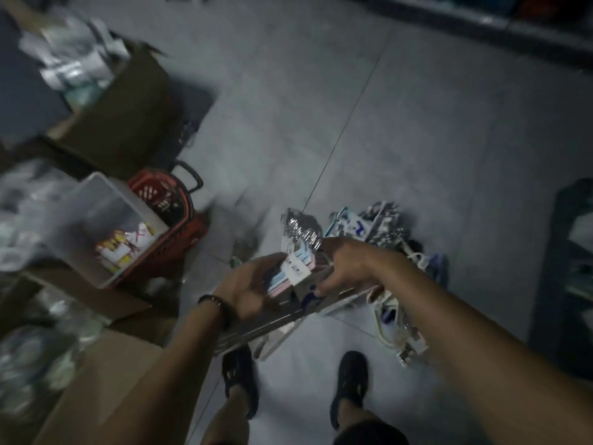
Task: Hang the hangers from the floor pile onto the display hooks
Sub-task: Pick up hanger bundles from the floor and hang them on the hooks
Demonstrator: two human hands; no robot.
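Note:
The view is blurred by motion. A bundle of packaged hangers (296,274) with pink and blue bars, shiny metal hooks and a paper label is held between both hands above the floor. My left hand (248,289) grips its left side, fingers curled round it. My right hand (345,268) grips the right side, thumb underneath. Beyond my right hand, more hangers (377,228) lie in a pile on the grey floor, and white ones (398,322) trail under my right forearm. No display hooks are visible.
A red shopping basket (179,216) holding a clear plastic bin (106,220) stands at left, behind it an open cardboard box (128,114) of packets. More cardboard (106,374) lies bottom left. A dark shelf unit (568,268) is at right. My feet (349,380) stand below.

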